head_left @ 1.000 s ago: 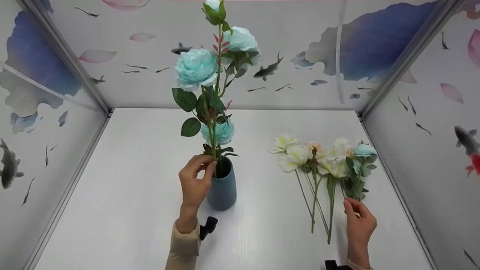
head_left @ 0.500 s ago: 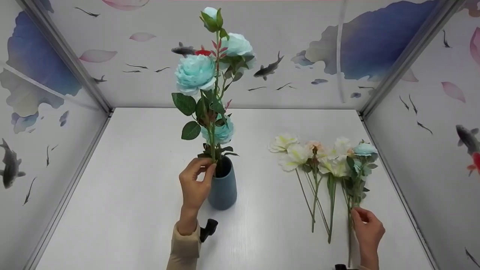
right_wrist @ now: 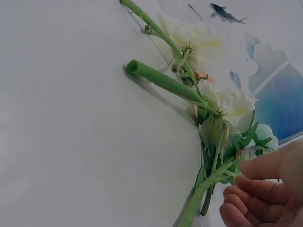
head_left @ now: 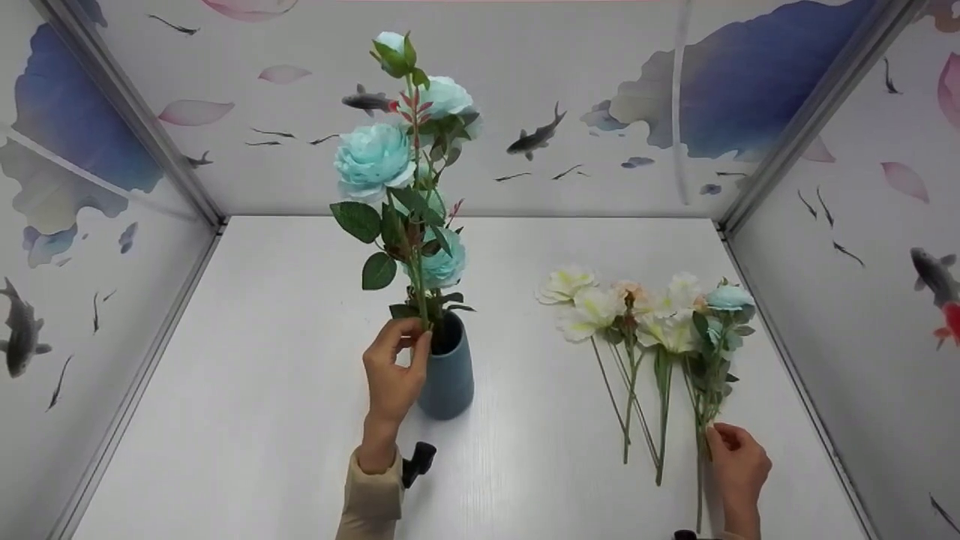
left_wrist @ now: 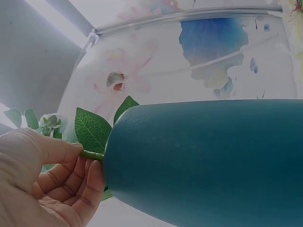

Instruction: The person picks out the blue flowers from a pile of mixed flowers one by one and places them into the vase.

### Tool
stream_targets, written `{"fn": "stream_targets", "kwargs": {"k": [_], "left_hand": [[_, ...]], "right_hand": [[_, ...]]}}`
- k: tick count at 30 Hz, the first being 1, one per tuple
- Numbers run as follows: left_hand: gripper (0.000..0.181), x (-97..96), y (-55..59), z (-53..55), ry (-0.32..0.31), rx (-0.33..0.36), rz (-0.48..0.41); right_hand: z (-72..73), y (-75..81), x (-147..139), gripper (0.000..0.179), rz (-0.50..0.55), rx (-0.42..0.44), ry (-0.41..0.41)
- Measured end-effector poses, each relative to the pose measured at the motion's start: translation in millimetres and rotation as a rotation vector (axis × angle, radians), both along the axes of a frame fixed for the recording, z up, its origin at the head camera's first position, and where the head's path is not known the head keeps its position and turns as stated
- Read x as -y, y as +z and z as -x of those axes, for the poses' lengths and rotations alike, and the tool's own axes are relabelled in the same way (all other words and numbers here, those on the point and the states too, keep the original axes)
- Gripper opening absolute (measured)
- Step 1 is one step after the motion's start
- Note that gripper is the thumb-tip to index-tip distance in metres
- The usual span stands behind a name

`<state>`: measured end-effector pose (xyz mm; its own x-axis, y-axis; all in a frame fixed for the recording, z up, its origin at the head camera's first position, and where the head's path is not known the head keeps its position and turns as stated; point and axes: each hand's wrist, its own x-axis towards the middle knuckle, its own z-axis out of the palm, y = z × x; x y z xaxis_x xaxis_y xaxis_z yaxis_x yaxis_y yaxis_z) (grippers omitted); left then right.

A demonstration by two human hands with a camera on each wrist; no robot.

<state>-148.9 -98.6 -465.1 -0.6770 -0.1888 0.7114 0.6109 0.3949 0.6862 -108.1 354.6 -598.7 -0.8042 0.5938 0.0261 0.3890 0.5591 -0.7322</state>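
Observation:
With thumb and fingertips, my left hand [head_left: 394,375] pinches the green stem [left_wrist: 92,154] of a pale-blue artificial peony [head_left: 373,163] at the mouth of a blue-grey vase [head_left: 446,386]. This peony stands tall, leaning slightly left, with a bud [head_left: 394,54] on top. Another blue bloom [head_left: 441,259] rises behind it from the vase. On the right, my right hand [head_left: 739,465] has its fingers curled, thumb and forefinger pinching at the stem [right_wrist: 201,196] of a lying blue peony [head_left: 727,298]. The stem's lower end inside the vase is hidden.
Left of the right hand, several cream artificial flowers [head_left: 592,315] and a peach one [head_left: 628,294] lie side by side, stems toward the front. White walls [head_left: 465,180] with painted fish and petals enclose the white table [head_left: 262,375] at the back and sides.
The peony in my left hand has sunk lower and tipped leftward, while that hand barely moved. My right hand has slid right and toward the front edge, uncovering the lower stem there.

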Motion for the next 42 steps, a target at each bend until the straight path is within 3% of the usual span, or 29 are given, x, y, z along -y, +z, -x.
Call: {"fn": "stream_targets", "kwargs": {"k": [9,12,19,22,32,42], "left_hand": [[0.014,-8.2,25.3,-15.0,0.019,-0.005,0.035],[0.015,-9.3,26.4,-16.1,0.033,-0.023,0.048],[0.019,-3.9,-3.3,-6.3,0.082,-0.015,0.08],[0.019,-1.8,-11.1,-4.9,0.086,-0.01,0.095],[0.01,-3.5,-19.5,-5.7,0.103,0.009,0.111],[0.005,-10.0,-27.5,-5.0,0.186,-0.016,0.146]], "right_hand": [[1.2,-6.3,-5.6,0.019,-0.013,0.005,0.011],[1.8,-7.6,-6.2,0.019,-0.014,0.004,0.018],[2.8,-8.8,-6.3,0.019,-0.004,0.011,0.016],[3.4,-9.2,-6.9,0.02,0.004,0.018,0.01],[4.3,-9.8,-9.7,0.019,-0.01,-0.005,0.013],[3.1,-10.5,-11.4,0.02,-0.025,-0.007,0.026]]}}
